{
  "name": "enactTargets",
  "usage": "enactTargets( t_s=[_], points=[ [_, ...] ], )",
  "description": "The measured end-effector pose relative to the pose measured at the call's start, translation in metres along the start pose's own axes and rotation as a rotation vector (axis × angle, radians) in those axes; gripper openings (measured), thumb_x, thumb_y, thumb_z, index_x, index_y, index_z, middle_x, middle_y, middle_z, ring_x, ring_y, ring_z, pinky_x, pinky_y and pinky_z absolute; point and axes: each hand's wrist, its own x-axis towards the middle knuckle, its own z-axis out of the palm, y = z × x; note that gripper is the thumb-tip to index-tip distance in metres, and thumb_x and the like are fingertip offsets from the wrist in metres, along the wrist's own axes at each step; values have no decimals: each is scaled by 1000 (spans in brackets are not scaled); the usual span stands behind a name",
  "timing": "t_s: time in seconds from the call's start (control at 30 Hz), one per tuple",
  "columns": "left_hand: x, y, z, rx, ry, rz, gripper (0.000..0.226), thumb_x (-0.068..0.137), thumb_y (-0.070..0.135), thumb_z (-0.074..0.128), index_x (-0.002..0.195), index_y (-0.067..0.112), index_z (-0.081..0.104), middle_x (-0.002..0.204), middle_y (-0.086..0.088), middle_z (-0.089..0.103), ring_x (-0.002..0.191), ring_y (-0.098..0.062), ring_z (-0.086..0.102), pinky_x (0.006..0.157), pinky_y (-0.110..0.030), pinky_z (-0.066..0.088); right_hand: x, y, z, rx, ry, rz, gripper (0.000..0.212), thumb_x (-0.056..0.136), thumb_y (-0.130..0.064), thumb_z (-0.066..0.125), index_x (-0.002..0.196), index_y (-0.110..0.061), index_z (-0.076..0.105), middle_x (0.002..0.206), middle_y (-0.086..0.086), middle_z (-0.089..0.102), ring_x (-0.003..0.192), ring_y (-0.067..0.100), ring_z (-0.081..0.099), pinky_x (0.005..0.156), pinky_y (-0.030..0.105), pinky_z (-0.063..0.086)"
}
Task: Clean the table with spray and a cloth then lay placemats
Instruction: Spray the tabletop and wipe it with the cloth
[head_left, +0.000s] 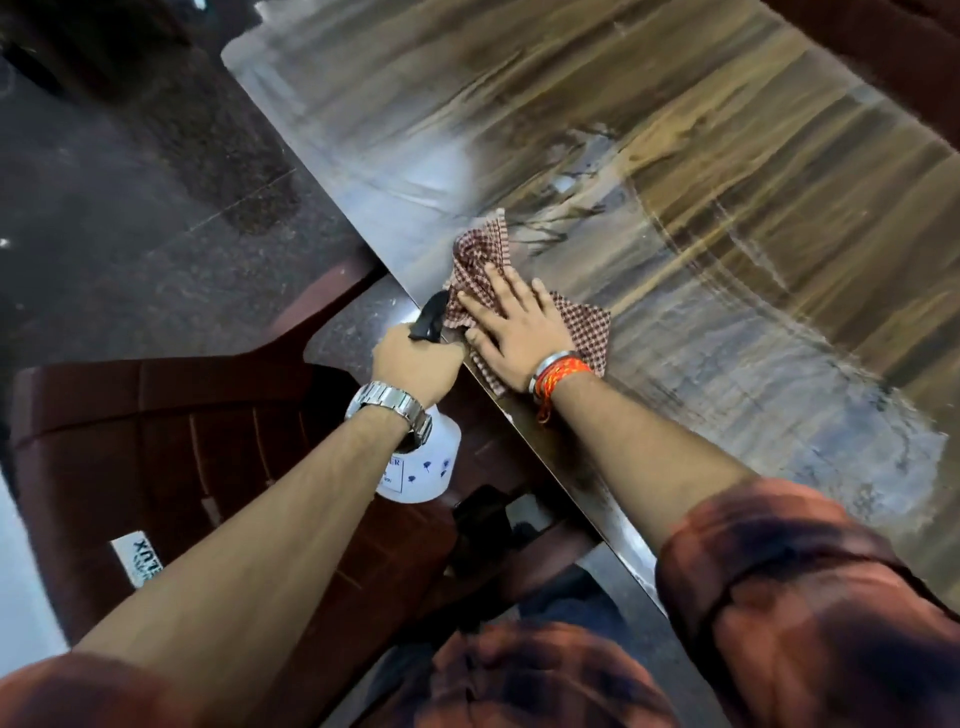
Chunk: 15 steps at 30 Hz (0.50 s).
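Right hand (511, 325) presses flat, fingers (493, 283) spread on the checked cloth (587, 332) at the wet-streaked, glossy wood-grain bench (675, 182) edge, and just left of them the left hand (415, 364) grips the spray bottle (423, 467) above a brown chair (182, 441) and dark speckled floor (130, 208).

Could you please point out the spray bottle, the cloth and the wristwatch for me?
spray bottle (423, 475): head view, on its white lower body.
cloth (478, 254): head view, on the bunched far end, beyond the fingers.
wristwatch (387, 402): head view, on its metal band.
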Motion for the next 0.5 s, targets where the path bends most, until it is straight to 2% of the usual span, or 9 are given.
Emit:
enactTargets(
  t_s=[0.13, 0.27, 0.4, 0.5],
  points=[
    [31, 26, 5, -45, 6, -56, 20, 76, 25, 66, 64, 14, 55, 75, -12, 69, 73, -32, 67, 56, -22, 39, 37, 31, -9, 13, 14, 4, 51, 96, -54, 26, 146, -43, 25, 161, 1, 10, 147, 24, 10, 118, 47, 6],
    [62, 47, 12, -67, 7, -80, 14, 70, 18, 63, 66, 13, 50, 65, -5, 58, 59, -27, 53, 53, -24, 38, 75, 87, -22, 18, 24, 96, 52, 95, -55, 27, 145, -43, 28, 161, 3, 11, 147, 25, 11, 118, 48, 8],
    [79, 57, 16, -28, 23, -66, 23, 72, 22, 64, 61, 17, 44, 57, -1, 50, 54, -24, 47, 49, -22, 36, 100, 161, -41, 38, 79, 317, 54, 94, -53, 28, 146, -40, 28, 161, 5, 9, 147, 29, 10, 117, 51, 8],
    [83, 60, 14, -23, 27, -52, 16, 68, 21, 60, 64, 27, 46, 60, -2, 52, 55, -24, 48, 52, -25, 43, 107, 186, -46, 82, 124, 535, 55, 93, -52, 27, 147, -40, 25, 161, 4, 5, 147, 28, 8, 117, 51, 4]
  ],
)
